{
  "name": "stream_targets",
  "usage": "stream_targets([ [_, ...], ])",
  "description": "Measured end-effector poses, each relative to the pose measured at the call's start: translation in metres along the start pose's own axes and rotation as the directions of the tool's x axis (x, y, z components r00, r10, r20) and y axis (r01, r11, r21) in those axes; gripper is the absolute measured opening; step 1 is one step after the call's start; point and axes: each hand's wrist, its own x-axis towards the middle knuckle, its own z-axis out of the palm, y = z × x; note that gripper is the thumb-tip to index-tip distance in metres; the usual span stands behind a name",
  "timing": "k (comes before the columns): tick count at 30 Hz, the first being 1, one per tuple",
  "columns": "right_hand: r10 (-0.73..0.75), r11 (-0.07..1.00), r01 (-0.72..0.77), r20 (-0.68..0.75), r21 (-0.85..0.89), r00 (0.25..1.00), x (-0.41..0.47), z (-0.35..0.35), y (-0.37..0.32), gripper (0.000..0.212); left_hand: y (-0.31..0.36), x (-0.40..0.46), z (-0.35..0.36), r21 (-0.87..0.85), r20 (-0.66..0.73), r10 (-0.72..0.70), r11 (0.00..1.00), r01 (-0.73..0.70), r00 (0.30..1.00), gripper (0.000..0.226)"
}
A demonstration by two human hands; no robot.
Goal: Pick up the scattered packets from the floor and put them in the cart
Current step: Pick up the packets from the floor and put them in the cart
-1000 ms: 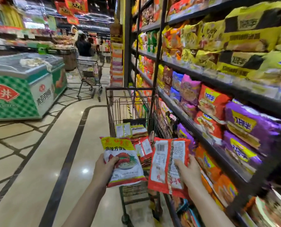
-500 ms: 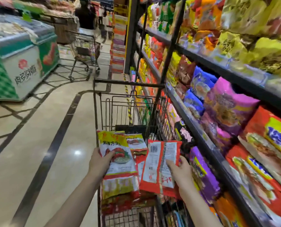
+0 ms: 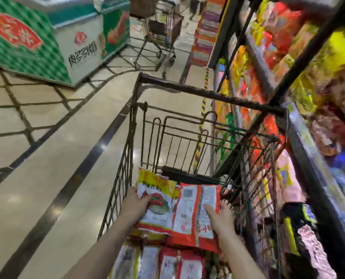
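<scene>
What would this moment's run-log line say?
left hand: holds yellow packet | right hand: holds red packet | both over cart | packets below

Both bare forearms extended forward, roughly parallel. Left hand pinching a packet edge, thumb on top. Right hand gripping another packet, thumb across its face.

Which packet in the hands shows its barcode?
The red packet in the right hand: its back, with a barcode, faces up. The left hand's yellow-topped packet shows a food picture.
</scene>
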Motion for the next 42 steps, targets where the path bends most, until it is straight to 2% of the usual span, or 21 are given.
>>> stream_targets([
  [2,0.024,0.999,-0.021,0.056,-0.043,0.998,0.026,0.011,0.008,0.02,-0.007,0.021,0.005,0.082,0.009,-0.013,0.997,0.012,1.0,0.024],
  [5,0.088,0.994,-0.08,0.106,-0.077,0.99,0.053,0.022,0.022,0.036,-0.018,0.044,0.009,0.209,-0.009,0.001,0.978,0.001,1.0,0.029],
  [8,0.147,0.986,-0.143,0.037,-0.091,0.988,0.067,0.025,0.039,0.045,-0.03,0.06,0.014,0.304,-0.053,0.101,0.949,-0.08,0.993,0.031],
  [9,0.155,0.983,-0.153,0.008,-0.097,0.988,0.068,0.025,0.041,0.045,-0.034,0.061,0.015,0.3,-0.045,0.125,0.948,-0.106,0.991,0.037],
  [11,0.169,0.978,-0.169,-0.008,-0.126,0.986,0.071,0.025,0.048,0.044,-0.043,0.064,0.019,0.281,-0.007,0.121,0.953,-0.114,0.993,0.064],
  [13,0.191,0.966,-0.181,0.039,-0.184,0.981,0.07,0.027,0.051,0.049,-0.051,0.068,0.021,0.32,0.032,0.113,0.94,-0.118,0.993,0.095],
  [14,0.196,0.965,-0.179,0.073,-0.193,0.978,0.071,0.028,0.055,0.05,-0.054,0.071,0.022,0.34,0.042,0.097,0.934,-0.105,0.994,0.101],
  [18,0.184,0.965,-0.154,0.132,-0.212,0.974,0.073,0.03,0.055,0.049,-0.058,0.083,0.02,0.388,0.044,0.072,0.918,-0.083,0.996,0.097],
  [21,0.166,0.953,-0.133,0.103,-0.272,0.981,0.074,0.029,0.05,0.043,-0.052,0.079,0.021,0.427,0.019,0.091,0.9,-0.091,0.996,0.091],
  [24,0.13,0.941,-0.104,0.06,-0.323,0.99,0.068,0.026,0.045,0.052,-0.043,0.062,0.022,0.482,-0.047,0.133,0.871,-0.094,0.99,0.085],
  [26,0.078,0.934,-0.06,0.035,-0.353,0.996,0.056,0.021,0.034,0.054,-0.038,0.05,0.018,0.534,-0.066,0.198,0.835,-0.133,0.978,0.079],
  [29,-0.077,0.9,0.094,0.055,-0.426,0.995,0.027,0.01,0.01,0.04,-0.029,0.025,0.01,0.608,-0.006,0.284,0.762,-0.222,0.959,0.069],
  [32,-0.198,0.798,0.279,0.205,-0.534,0.959,-0.012,0.002,-0.016,0.038,-0.012,-0.011,-0.007,0.709,0.106,0.379,0.619,-0.337,0.919,0.057],
  [35,-0.271,0.577,0.461,0.374,-0.674,0.887,-0.063,0.002,-0.048,0.04,-0.004,-0.054,-0.039,0.815,0.214,0.541,0.359,-0.454,0.813,0.047],
  [37,-0.316,0.395,0.545,0.447,-0.74,0.837,-0.102,0.008,-0.068,0.043,-0.007,-0.083,-0.07,0.871,0.198,0.618,0.246,-0.426,0.761,0.052],
  [39,-0.348,0.228,0.615,0.526,-0.755,0.776,-0.148,0.021,-0.086,0.044,-0.013,-0.115,-0.105,0.912,0.168,0.642,0.186,-0.365,0.748,0.05],
  [42,-0.414,0.046,0.713,0.636,-0.7,0.651,-0.222,0.049,-0.103,0.039,-0.029,-0.18,-0.166,0.96,0.095,0.622,0.149,-0.237,0.778,0.05],
])
